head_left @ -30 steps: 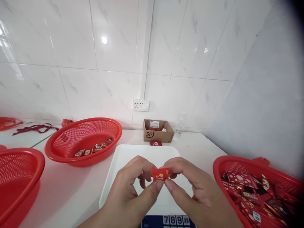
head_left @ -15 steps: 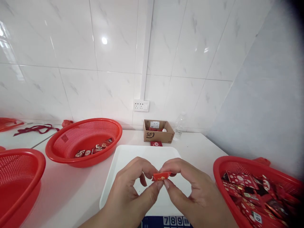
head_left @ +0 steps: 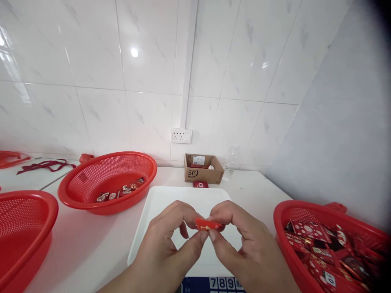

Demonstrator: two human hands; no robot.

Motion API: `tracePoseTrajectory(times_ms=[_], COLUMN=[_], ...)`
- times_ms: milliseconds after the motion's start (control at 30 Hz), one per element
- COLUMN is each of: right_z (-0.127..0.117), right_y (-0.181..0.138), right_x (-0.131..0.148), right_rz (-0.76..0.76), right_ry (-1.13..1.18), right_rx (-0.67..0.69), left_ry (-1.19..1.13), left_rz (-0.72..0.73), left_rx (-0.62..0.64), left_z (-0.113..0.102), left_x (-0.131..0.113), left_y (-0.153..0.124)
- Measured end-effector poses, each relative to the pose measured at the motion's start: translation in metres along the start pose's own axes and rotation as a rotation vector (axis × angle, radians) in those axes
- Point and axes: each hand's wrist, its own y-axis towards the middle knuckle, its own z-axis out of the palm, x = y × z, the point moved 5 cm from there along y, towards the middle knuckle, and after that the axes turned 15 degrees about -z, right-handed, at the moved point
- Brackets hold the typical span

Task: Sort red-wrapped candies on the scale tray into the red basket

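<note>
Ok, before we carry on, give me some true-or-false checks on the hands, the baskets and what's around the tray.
1. The left hand and the right hand both pinch the small red packet. True.
2. The right basket holds fewer packets than the basket behind and left of the tray. False: the right basket holds far more.
3. The cardboard box stands beyond the tray. True.
4. The clear bottle is left of the cardboard box. False: it is to the right.
5. A keypad shows at the tray's near side. True.
</note>
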Motion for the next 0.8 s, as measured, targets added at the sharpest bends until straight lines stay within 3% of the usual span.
tracePoseTrajectory(times_ms=[200,333,800], right_z=[0.004,0.006,0.008], right_y=[-0.003,-0.002,-0.001], right_x=[-0.003,-0.003,0.002], right_rz=[0.105,0.06,-0.05], right_ry=[0.06,0.074,0.026], right_rx=[0.039,0.091,0.124], left_ry=[-0.157,-0.302,-0.325], left_rz=[-0.168,-0.219,-0.212], left_rx=[0.099,0.108,0.172], left_z=[0.0,-0.001,0.002], left_x=[0.008,0.015,0.01], left_y=[0.002,0.002,0.007])
